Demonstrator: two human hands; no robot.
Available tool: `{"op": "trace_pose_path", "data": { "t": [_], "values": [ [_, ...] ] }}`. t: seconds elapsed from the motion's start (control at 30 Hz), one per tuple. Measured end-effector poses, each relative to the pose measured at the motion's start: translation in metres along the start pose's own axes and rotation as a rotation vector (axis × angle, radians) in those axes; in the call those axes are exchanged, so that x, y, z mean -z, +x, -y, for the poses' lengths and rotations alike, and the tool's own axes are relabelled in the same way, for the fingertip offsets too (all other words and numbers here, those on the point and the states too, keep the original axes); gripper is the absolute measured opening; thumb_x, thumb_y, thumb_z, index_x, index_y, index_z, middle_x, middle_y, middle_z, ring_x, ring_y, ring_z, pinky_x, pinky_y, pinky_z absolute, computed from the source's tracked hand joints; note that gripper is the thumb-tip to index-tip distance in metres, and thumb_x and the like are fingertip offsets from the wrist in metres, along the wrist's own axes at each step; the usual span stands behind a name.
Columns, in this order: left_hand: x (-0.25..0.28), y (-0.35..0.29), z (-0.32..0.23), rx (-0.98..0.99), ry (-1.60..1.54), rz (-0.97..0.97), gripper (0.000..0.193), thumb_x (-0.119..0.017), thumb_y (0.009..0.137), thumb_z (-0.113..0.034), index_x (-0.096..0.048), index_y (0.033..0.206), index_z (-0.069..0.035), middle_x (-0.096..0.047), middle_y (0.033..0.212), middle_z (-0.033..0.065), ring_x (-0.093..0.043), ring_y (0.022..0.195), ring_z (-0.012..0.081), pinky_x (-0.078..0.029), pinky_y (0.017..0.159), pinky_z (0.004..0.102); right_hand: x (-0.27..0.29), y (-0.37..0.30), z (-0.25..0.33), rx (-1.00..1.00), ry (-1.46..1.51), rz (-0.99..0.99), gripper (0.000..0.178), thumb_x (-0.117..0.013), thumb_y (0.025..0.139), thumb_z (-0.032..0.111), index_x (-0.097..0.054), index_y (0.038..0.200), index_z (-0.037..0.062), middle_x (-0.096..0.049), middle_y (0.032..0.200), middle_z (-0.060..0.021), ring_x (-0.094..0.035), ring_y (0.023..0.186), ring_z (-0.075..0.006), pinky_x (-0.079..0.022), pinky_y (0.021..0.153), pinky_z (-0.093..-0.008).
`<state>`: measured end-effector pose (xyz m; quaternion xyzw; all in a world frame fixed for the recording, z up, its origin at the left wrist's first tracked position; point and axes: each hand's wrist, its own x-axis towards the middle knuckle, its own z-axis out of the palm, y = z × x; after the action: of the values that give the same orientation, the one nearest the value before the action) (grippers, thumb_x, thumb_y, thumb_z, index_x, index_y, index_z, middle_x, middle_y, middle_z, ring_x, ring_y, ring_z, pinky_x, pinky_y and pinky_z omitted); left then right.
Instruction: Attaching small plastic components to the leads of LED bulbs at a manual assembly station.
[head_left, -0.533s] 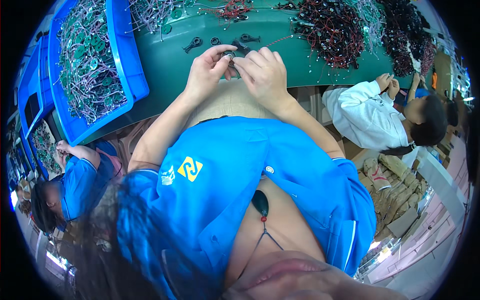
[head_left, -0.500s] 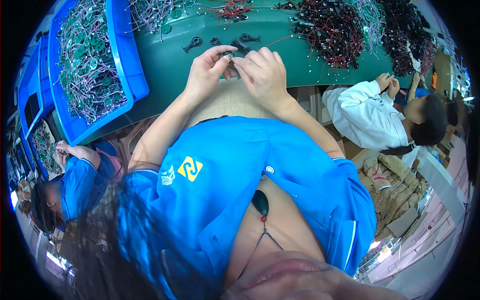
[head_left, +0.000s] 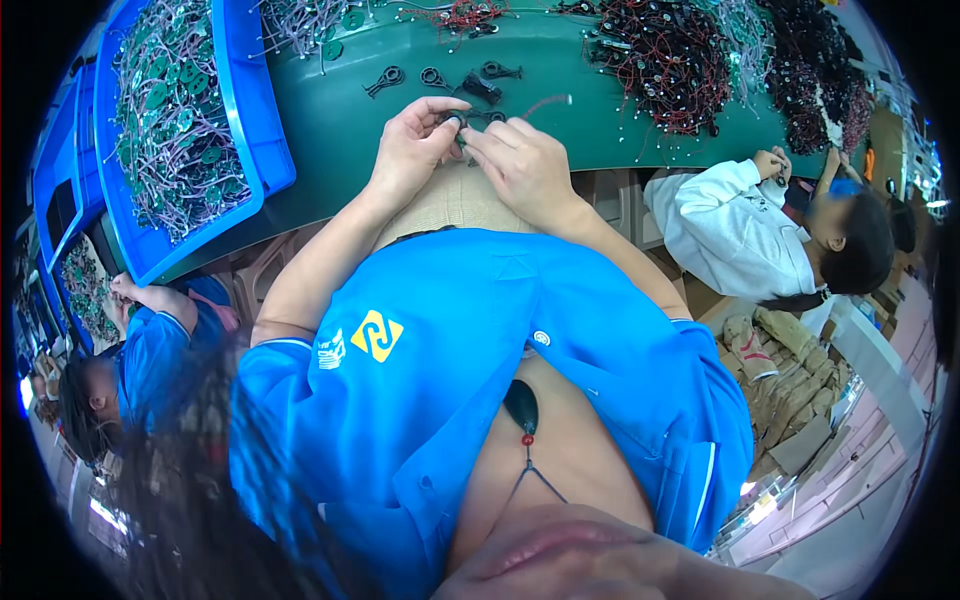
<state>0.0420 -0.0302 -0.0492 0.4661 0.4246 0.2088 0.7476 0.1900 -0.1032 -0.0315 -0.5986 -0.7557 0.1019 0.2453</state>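
Over the near edge of the green table, my left hand [head_left: 412, 150] pinches a small black ring-shaped plastic part [head_left: 454, 117] between thumb and fingers. My right hand [head_left: 522, 165] presses its thumb and fingertips against the same part from the right. Fingers cover much of it, so its inside cannot be made out. A red twisted wire [head_left: 545, 102] with a pale end lies just beyond my right hand. Farther off rest loose black ring-shaped parts with short arms [head_left: 386, 80] [head_left: 432, 77] [head_left: 499, 70] and a darker black piece [head_left: 482, 89].
At left, a blue bin [head_left: 252, 120] holds green discs with pale wires. Piles of black parts with red wires [head_left: 660, 70] and more wired discs [head_left: 310, 25] lie on the green table [head_left: 350, 130]. One person [head_left: 740, 225] works at right, another [head_left: 155, 350] at left.
The red wire's pale end has dropped nearer the table on the right. My right hand has shifted slightly down and left, and more of the black parts beyond it shows.
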Motion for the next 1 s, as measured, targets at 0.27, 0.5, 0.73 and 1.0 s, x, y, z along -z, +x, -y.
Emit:
{"op": "trace_pose_path", "data": {
  "t": [0.27, 0.5, 0.73, 1.0],
  "values": [
    [0.003, 0.008, 0.009, 0.002, -0.025, -0.045, 0.023, -0.05, 0.087, -0.001, -0.055, 0.109, 0.001, -0.061, 0.083, 0.0049, -0.051, 0.063, 0.0053, -0.042, 0.058, 0.0178, 0.004, 0.0, 0.001, -0.073, 0.021, 0.084, 0.021, -0.06, 0.077, 0.021, -0.061, 0.094, 0.0095, -0.054, 0.074, -0.0024, -0.057, 0.069, -0.0187, -0.047, 0.055, -0.0324],
    [-0.003, 0.014, 0.011, -0.005, -0.018, -0.037, 0.022, -0.05, 0.086, -0.001, -0.056, 0.107, 0.0, -0.061, 0.083, 0.0048, -0.051, 0.064, 0.0049, -0.043, 0.058, 0.0178, -0.014, -0.005, -0.017, -0.333, 0.181, 0.182, 0.039, -0.062, 0.078, 0.037, -0.057, 0.106, 0.009, -0.064, 0.086, -0.0073, -0.063, 0.074, -0.0232, -0.049, 0.063, -0.0348],
    [-0.002, 0.042, 0.026, 0.001, -0.012, 0.026, 0.025, -0.052, 0.086, -0.003, -0.053, 0.111, 0.001, -0.06, 0.091, 0.0069, -0.054, 0.069, 0.0087, -0.046, 0.062, 0.0216, -0.019, 0.004, -0.038, -0.583, 0.357, 0.303, 0.033, -0.062, 0.079, 0.034, -0.059, 0.101, 0.0097, -0.065, 0.082, -0.0087, -0.063, 0.073, -0.0247, -0.048, 0.062, -0.0362],
    [0.034, 0.068, 0.058, -0.273, 0.779, -0.364, 0.043, -0.065, 0.077, -0.01, -0.048, 0.116, -0.007, -0.047, 0.111, 0.0169, -0.057, 0.08, 0.0237, -0.048, 0.072, 0.0334, 0.03, 0.013, -0.15, -0.774, 0.094, -0.298, 0.026, -0.063, 0.077, 0.033, -0.064, 0.083, 0.0076, -0.064, 0.086, -0.0086, -0.061, 0.077, -0.0268, -0.047, 0.067, -0.0355]
  ]
}}
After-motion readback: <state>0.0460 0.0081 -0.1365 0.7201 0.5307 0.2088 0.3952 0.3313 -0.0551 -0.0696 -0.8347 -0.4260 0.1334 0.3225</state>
